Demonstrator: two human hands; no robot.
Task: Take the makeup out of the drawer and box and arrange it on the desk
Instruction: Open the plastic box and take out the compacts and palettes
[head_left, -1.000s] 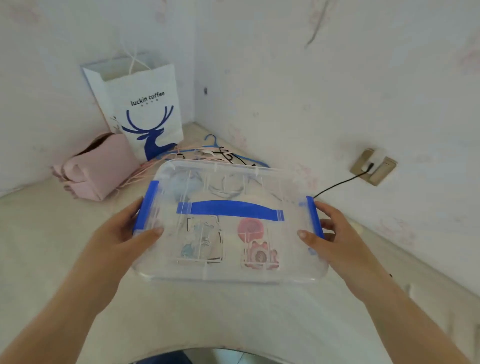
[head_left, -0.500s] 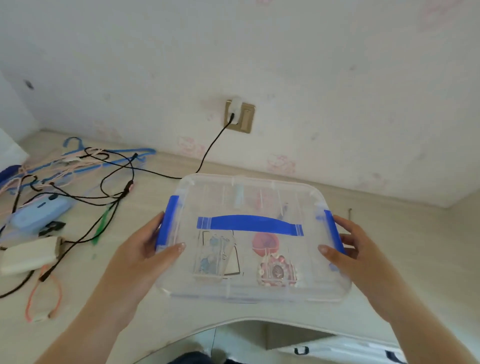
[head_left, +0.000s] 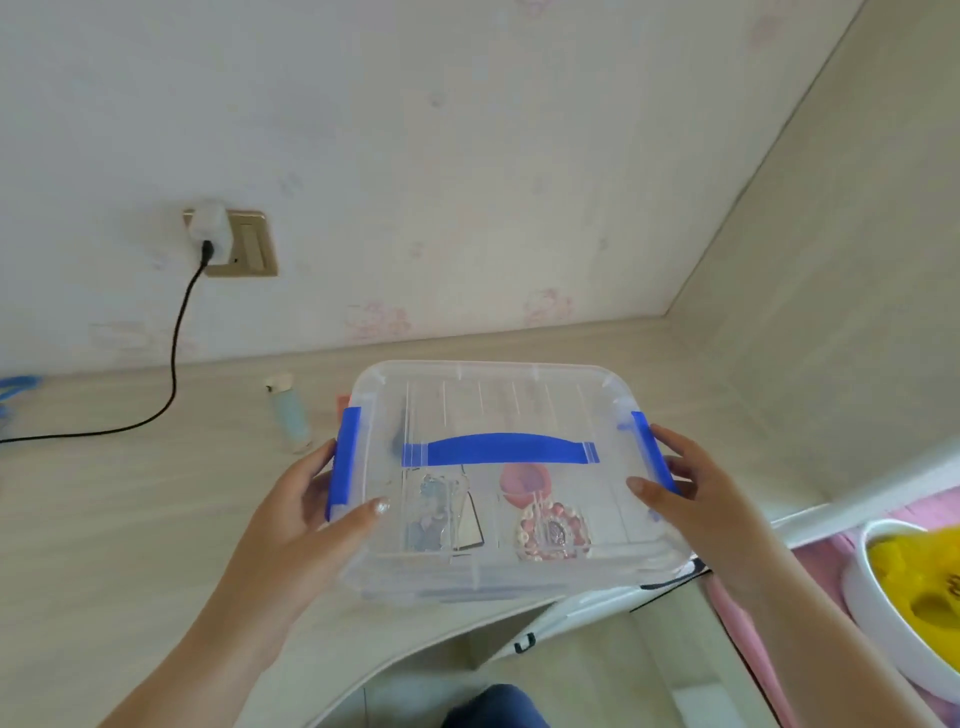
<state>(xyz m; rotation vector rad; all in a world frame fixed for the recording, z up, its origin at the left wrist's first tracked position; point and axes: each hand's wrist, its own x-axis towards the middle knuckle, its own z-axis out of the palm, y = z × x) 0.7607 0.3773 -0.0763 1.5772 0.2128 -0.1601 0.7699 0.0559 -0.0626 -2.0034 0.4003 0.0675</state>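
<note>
Head camera looks down at a see-through plastic box with a lid (head_left: 498, 415), and two hands hold it, one on each short side. The box has a blue carry handle (head_left: 501, 448) across the top of the lid and a blue clip on each end. The left hand (head_left: 306, 512) curls round the left end by the left blue clip (head_left: 343, 462), with the thumb pressed flat on the lid and the fingers tucked behind the side. The right hand (head_left: 696, 499) curls round the right end by the right blue clip (head_left: 649, 447), thumb on the lid too. The lid is on. The box sits over the front edge of the pale wooden desk (head_left: 130, 519); I cannot tell if it rests on the desk or is held just above it.

Through the lid I can see little things inside: a round pink case (head_left: 524, 483), a round sparkly pink and white thing (head_left: 553, 535) just below it, and a small blue and white flat thing (head_left: 431, 512) to the left of them. They are blurry.

Behind the box on the desk stands a small pale blue bottle with a white cap (head_left: 288, 413). A black cord (head_left: 174, 353) runs from a white plug (head_left: 208, 234) in a gold wall socket (head_left: 254, 244) down onto the desk. At the far right is a white bowl with something yellow inside (head_left: 878, 623).
</note>
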